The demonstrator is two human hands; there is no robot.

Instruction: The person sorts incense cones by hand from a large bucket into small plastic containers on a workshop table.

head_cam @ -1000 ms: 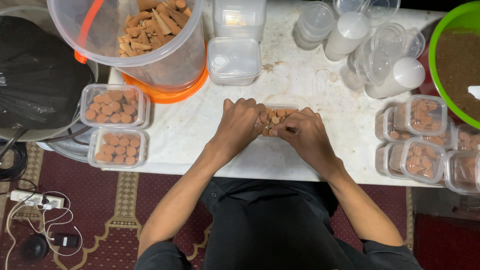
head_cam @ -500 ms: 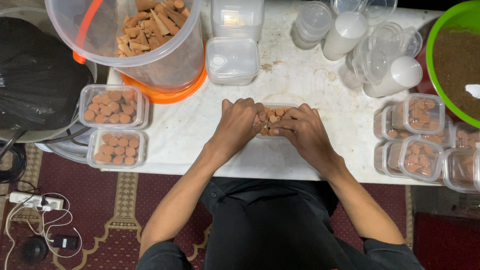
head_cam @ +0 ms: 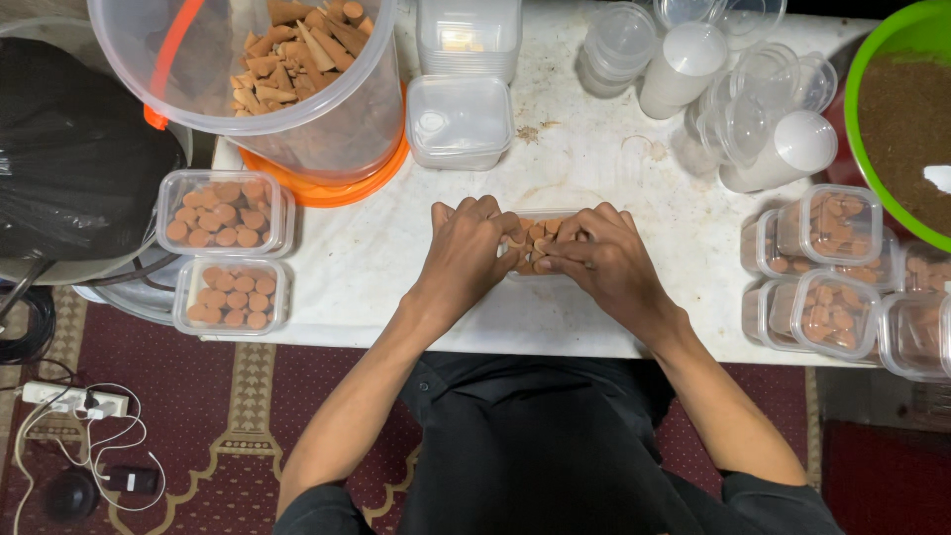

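Observation:
A small clear plastic box point(head_cam: 543, 222) partly filled with brown cones stands on the white table point(head_cam: 594, 168) right in front of me. My left hand point(head_cam: 466, 253) and my right hand point(head_cam: 599, 260) meet over it, fingertips pressed on the brown cones point(head_cam: 537, 238) inside. The hands cover most of the box, so its rim shows only at the far side. Whether either hand pinches a single cone I cannot tell.
A big clear bucket point(head_cam: 258, 79) of brown cones sits at the back left on an orange lid. Two filled boxes point(head_cam: 226, 210) lie left. Empty boxes point(head_cam: 458, 119) and cups point(head_cam: 684, 69) stand behind. Lidded filled boxes point(head_cam: 827, 297) stack right, beside a green bowl point(head_cam: 897, 119) of brown powder.
Both hands stay on the small box; the fingers have shifted slightly over the cones. Nothing else has moved.

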